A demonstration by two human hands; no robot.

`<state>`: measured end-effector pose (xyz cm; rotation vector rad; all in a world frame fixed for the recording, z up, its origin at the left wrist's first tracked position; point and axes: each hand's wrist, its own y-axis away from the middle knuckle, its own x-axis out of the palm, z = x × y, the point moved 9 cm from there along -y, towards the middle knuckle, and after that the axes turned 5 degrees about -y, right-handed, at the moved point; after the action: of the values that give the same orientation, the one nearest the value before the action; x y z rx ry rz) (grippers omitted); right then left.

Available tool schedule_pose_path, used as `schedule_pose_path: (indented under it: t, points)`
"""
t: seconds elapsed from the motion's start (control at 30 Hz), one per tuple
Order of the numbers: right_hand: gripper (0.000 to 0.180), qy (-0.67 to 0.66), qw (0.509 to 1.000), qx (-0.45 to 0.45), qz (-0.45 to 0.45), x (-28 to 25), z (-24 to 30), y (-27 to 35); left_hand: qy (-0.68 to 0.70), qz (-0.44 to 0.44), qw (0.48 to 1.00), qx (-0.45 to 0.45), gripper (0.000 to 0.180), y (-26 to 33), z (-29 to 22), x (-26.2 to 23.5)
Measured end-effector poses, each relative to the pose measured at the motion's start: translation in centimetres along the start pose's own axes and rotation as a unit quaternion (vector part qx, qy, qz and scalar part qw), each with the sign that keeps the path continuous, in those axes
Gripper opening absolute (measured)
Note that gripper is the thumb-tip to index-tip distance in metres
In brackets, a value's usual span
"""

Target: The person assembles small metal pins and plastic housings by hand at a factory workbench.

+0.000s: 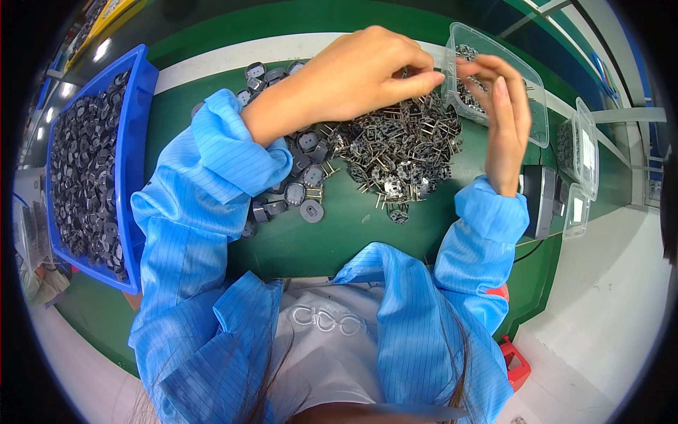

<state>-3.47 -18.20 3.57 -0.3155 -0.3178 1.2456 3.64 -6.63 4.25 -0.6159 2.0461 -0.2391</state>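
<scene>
Above a heap of small black plug-like parts with metal pins (406,145), my left hand (378,71) has its thumb and forefinger drawn together. Whatever sits between those fingertips, if anything, is too small to make out. My right hand (500,106) is raised beside it, over the near side of a clear plastic bin (538,124) with small metallic parts inside. Its fingers are bent but apart, and no object shows in them. Round dark grey caps (311,210), some fitted with pins, lie loose under and beside my left forearm.
A blue bin (134,177) full of dark round parts stands at the left on the green table (381,244). Right of my right wrist is a black box-shaped device (540,201). Clear lidded containers (586,152) stand beyond it. A red container (517,364) is low at right.
</scene>
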Motion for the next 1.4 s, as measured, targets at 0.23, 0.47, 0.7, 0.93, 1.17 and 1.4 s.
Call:
schedule_pose_path:
  t: [0.23, 0.47, 0.7, 0.93, 1.17, 1.4]
  points:
    - [0.040, 0.554, 0.788, 0.104, -0.250, -14.7, 0.3, -0.3, -0.016, -0.035, 0.999, -0.028, 0.033, -0.1, -0.5, -3.1]
    - [0.058, 0.691, 0.637, 0.303, -0.157, -17.8, -3.3, -1.7, -0.058, -0.066, 0.996, -0.004, 0.033, 0.0, 0.6, -2.8]
    - [0.058, 0.677, 0.634, 0.335, -0.166, -18.0, -3.7, -1.6, -0.060, -0.037, 0.997, -0.033, 0.031, 0.2, 1.2, -2.6]
    - [0.056, 0.675, 0.656, 0.317, -0.117, -18.2, -4.4, -2.3, -0.071, -0.056, 0.996, -0.026, 0.030, 0.3, 0.8, -3.1]
    - [0.060, 0.636, 0.671, 0.349, -0.155, -20.6, -5.0, -1.4, -0.070, -0.037, 0.996, -0.040, 0.026, 0.3, 0.9, -2.7]
    - [0.054, 0.643, 0.683, 0.301, -0.170, -19.0, -3.0, -1.3, -0.057, -0.008, 0.997, -0.057, 0.027, 0.3, 1.3, -2.4]
